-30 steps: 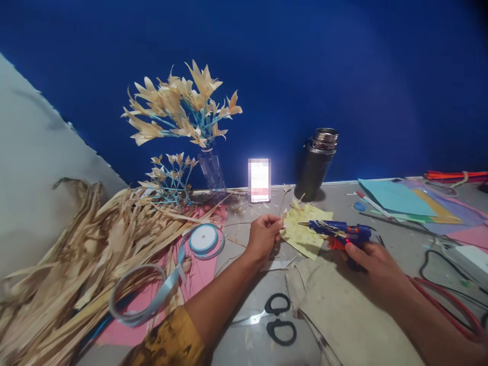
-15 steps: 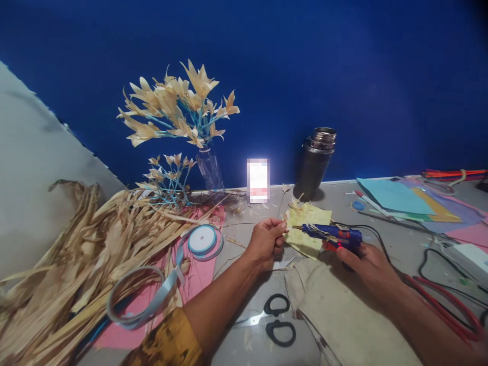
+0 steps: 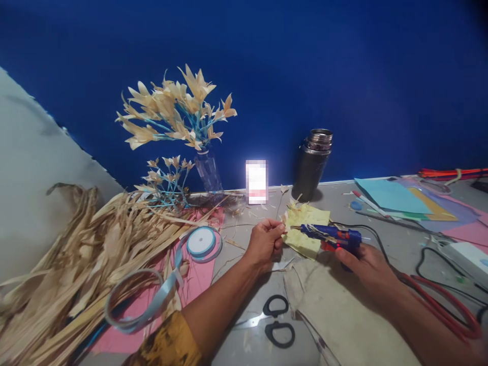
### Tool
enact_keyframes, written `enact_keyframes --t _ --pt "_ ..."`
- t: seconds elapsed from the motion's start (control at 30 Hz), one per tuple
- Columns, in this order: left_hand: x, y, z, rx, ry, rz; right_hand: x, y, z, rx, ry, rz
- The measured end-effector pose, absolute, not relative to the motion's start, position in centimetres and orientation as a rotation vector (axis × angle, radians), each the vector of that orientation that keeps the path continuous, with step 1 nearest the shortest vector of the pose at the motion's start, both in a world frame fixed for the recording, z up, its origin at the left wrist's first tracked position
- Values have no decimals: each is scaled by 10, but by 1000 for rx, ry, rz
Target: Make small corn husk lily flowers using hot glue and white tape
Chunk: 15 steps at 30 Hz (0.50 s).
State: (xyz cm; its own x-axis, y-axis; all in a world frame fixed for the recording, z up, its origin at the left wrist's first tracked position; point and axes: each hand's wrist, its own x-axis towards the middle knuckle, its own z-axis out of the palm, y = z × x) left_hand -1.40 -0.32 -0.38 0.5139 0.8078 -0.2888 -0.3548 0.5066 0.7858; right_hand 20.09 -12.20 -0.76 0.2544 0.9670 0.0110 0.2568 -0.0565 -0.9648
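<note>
Two hands in view. Left hand (image 3: 266, 240) curled, thumb and fingertips pinching a small pale husk piece (image 3: 283, 219) at the left edge of one yellow paper sheet (image 3: 305, 232). Right hand (image 3: 366, 264) wrapped around the grip of one blue glue gun (image 3: 331, 235), red light showing, nozzle pointing left toward the pinched piece, just short of it. Gun sits over the yellow sheet; black cord runs off right.

Counts: one pair of black-handled scissors (image 3: 277, 320) near centre, blades pointing left. One blue ribbon spool (image 3: 202, 241) on pink paper (image 3: 198, 277), loose ribbon loop (image 3: 134, 300) near left. One big heap of dried husk strips (image 3: 72, 259) far left. One clear vase (image 3: 208, 172) with husk flowers on blue stems, one smaller flower bunch (image 3: 170, 175) lying beside it. One dark metal flask (image 3: 314, 163) by the blue wall. One lit phone screen (image 3: 256, 181), blurred. Stack of coloured paper sheets (image 3: 407, 201) far right, cables (image 3: 442, 300) near right. Beige cloth (image 3: 343, 315) under the right forearm. Nothing lies between nozzle and piece.
</note>
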Motion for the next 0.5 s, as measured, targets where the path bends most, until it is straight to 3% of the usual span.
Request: enact_keyframes --t 0.5 --pt "-13 -2 -8 767 725 829 197 -125 -7 -1657 -1339 721"
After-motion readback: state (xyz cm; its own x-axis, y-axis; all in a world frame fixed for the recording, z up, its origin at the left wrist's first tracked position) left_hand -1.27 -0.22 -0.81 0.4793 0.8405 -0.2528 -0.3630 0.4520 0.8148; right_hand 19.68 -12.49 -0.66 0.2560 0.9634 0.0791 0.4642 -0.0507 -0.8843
